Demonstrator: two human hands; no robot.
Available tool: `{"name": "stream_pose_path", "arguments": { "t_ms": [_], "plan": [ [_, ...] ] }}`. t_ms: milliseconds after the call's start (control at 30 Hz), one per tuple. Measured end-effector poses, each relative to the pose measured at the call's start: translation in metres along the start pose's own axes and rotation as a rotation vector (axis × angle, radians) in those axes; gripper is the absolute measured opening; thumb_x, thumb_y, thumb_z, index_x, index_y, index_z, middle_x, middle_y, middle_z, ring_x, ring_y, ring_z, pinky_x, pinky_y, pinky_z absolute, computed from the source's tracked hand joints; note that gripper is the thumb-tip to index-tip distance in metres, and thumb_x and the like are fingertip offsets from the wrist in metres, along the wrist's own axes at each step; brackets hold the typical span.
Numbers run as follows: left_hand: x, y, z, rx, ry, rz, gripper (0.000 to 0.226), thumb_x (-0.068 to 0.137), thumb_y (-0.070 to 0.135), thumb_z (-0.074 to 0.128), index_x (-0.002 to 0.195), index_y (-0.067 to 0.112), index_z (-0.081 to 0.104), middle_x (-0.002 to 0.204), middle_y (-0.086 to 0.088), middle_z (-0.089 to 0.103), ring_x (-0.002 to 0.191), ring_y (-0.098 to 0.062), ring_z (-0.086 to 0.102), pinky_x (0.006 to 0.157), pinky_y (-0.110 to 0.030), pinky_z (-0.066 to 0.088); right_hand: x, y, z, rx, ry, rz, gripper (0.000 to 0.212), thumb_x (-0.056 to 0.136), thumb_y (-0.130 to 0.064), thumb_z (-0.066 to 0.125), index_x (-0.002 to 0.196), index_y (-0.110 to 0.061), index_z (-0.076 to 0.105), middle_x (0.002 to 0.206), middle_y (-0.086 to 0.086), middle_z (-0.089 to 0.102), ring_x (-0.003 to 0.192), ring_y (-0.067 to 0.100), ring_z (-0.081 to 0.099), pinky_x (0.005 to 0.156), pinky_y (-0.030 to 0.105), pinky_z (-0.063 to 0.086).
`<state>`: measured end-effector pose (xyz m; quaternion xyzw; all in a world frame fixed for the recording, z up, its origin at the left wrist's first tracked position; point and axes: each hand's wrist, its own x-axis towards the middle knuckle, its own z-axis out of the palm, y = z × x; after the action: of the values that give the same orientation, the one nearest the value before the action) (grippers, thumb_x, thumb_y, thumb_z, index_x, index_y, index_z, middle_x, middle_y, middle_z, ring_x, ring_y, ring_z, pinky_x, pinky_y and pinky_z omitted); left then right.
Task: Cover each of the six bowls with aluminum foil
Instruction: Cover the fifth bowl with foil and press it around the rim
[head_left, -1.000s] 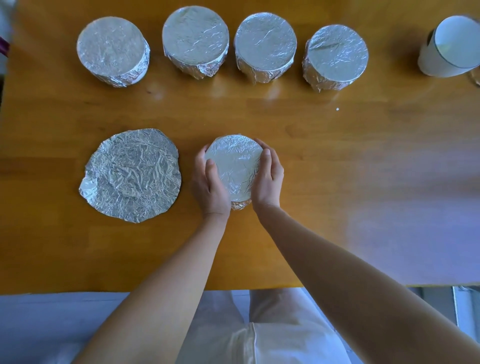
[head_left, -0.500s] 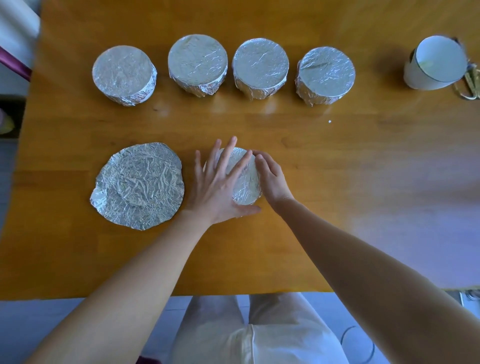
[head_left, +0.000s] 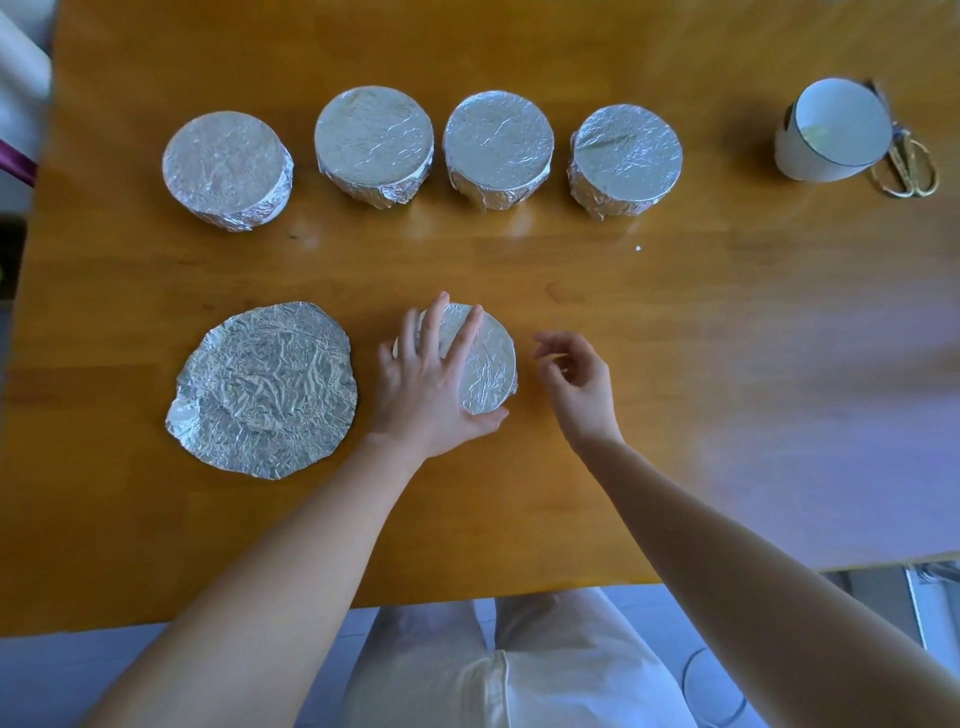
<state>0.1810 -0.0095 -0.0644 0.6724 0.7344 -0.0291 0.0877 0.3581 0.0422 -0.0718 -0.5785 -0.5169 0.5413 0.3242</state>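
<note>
While the left hand lay flat on one wrapped bowl, the right hand hung half-curled, empty, at 3 o'clock. Four wrapped bowls stood at 12, one bare bowl at 2, one foil at 9.

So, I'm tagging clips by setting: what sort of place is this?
Probably a home kitchen or dining spot: a wooden table, foil-covered bowls in a row, and gold scissors beside a white bowl.

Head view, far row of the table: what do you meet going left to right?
Far-left foil-covered bowl, second foil-covered bowl, third foil-covered bowl, fourth foil-covered bowl, uncovered white bowl, gold scissors.
</note>
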Motion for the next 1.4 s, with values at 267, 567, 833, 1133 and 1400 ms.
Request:
{"name": "stream_pose_path", "arguments": {
  "t_ms": [267,567,833,1133,1400],
  "plan": [
    [0.001,0.001,-0.001,-0.023,0.012,-0.013,0.117,0.063,0.086,0.046,0.158,0.03,0.006,0.163,-0.01,0.01,0.142,-0.038,0.022,0.098,-0.052,0.038,-0.007,0.005,-0.005,0.041,-0.245,0.004,0.031,0.081,0.001,0.072,0.106,-0.017,0.066,0.104,-0.001,0.071,0.084,0.015,0.064,0.083,0.033,0.053],
    [0.0,0.002,-0.001,-0.035,0.027,-0.022,0.116,0.064,0.084,0.05,0.158,0.03,0.007,0.163,-0.011,0.012,0.141,-0.038,0.023,0.098,-0.051,0.039,-0.004,0.01,-0.009,-0.096,-0.217,0.005,0.015,0.08,-0.011,0.079,0.092,-0.005,0.072,0.091,0.005,0.075,0.08,0.012,0.067,0.075,0.016,0.049],
    [-0.001,0.002,0.0,-0.014,0.033,-0.024,0.116,0.064,0.086,0.048,0.158,0.03,0.01,0.163,-0.011,0.014,0.141,-0.038,0.025,0.096,-0.051,0.04,0.002,0.005,-0.01,-0.068,-0.331,0.112,0.008,0.09,-0.007,0.068,0.094,0.0,0.069,0.07,0.005,0.065,0.054,0.006,0.054,0.058,0.019,0.047],
    [0.0,0.002,0.0,-0.011,0.022,-0.02,0.116,0.065,0.085,0.049,0.159,0.03,0.008,0.163,-0.011,0.012,0.142,-0.038,0.023,0.097,-0.05,0.039,-0.002,0.004,-0.011,0.07,-0.352,0.169,0.011,0.094,-0.006,0.062,0.099,0.003,0.066,0.074,0.012,0.065,0.06,0.014,0.06,0.053,0.023,0.05],
    [0.0,0.002,0.001,-0.005,0.033,-0.034,0.114,0.063,0.086,0.033,0.158,0.029,0.009,0.163,-0.012,0.014,0.141,-0.038,0.024,0.096,-0.05,0.039,0.0,0.003,-0.009,0.133,-0.328,0.233,0.019,0.092,-0.016,0.066,0.095,0.004,0.068,0.073,0.008,0.065,0.057,0.012,0.056,0.052,0.02,0.047]
  ]
}}
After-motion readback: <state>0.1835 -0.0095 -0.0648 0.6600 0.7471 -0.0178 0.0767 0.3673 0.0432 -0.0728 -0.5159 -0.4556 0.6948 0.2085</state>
